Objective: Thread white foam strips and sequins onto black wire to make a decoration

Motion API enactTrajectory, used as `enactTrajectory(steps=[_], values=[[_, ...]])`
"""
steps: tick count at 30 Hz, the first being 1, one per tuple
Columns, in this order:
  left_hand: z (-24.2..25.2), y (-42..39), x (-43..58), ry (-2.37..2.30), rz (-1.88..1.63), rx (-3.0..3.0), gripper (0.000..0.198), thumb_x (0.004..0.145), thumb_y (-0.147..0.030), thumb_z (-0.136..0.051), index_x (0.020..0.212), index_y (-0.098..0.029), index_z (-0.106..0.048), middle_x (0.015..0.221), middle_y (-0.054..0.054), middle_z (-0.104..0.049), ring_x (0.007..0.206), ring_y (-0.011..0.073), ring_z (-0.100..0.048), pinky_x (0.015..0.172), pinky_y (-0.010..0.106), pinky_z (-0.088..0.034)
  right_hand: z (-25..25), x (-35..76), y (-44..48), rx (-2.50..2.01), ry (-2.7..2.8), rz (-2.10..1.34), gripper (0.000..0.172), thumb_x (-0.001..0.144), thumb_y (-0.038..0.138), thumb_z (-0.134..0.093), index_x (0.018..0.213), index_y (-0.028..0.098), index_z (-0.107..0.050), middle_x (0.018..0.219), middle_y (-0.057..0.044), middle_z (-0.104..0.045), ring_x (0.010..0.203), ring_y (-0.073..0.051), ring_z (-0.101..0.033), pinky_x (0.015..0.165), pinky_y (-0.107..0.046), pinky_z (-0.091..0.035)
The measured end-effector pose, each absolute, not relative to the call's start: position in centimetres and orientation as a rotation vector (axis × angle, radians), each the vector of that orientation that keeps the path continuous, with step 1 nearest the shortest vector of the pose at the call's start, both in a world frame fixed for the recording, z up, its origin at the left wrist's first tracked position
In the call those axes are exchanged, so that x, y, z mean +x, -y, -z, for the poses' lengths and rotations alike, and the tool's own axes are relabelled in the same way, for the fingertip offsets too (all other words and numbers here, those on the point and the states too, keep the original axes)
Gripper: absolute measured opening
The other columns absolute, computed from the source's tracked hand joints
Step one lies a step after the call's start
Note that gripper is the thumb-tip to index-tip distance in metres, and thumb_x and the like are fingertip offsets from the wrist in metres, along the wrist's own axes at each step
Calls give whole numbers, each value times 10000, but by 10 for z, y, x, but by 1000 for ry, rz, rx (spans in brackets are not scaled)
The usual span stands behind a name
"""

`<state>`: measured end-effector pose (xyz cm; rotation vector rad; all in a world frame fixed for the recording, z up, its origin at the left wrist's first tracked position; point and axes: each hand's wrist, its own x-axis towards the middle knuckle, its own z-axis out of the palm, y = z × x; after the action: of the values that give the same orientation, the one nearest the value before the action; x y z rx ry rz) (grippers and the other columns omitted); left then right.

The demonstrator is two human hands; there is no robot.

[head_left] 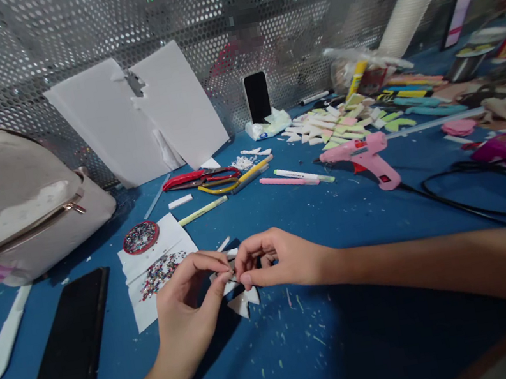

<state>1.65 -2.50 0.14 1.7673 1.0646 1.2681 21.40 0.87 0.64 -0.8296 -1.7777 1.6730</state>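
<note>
Both hands meet over the front middle of the blue table. My left hand (189,300) pinches thumb against forefinger on something small and thin that I cannot make out. Its tips nearly touch those of my right hand (277,260), which is curled with thumb and fingers closed at the same spot. Just under the fingers lies a white notched foam piece (244,303), partly hidden by them. Left of my left hand, a white paper sheet (140,308) carries loose multicoloured rhinestones (160,275) and a round red-rimmed dish (141,238) full of them.
A black phone (68,343) and a white plastic knife (6,340) lie at left by a backpack (22,202). Red-handled scissors (203,178) and markers (290,180) lie ahead. A pink glue gun (364,158), its black cord (460,206) and a foam-piece pile (329,125) are at right.
</note>
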Motion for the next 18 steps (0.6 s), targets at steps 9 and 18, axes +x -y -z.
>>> enactTrajectory(steps=[9,18], values=[[-2,29,19,-1141,-1322,1685,78,841,-126,-681,800,-192,-674,838,15,-702,829,127,-671,769,191,-550,1,214,-5,-799,1644,-1636,158,846,290,-699,859,145,-640,751,5,-622,673,-96,-556,619,-206,-421],[-3,28,19,-1320,-1283,1561,51,801,-166,-734,794,-216,-723,832,-8,-731,786,120,-680,744,161,-554,-7,220,7,-819,1809,-1237,82,867,170,-635,796,153,-599,743,16,-570,604,-85,-476,542,-219,-371]])
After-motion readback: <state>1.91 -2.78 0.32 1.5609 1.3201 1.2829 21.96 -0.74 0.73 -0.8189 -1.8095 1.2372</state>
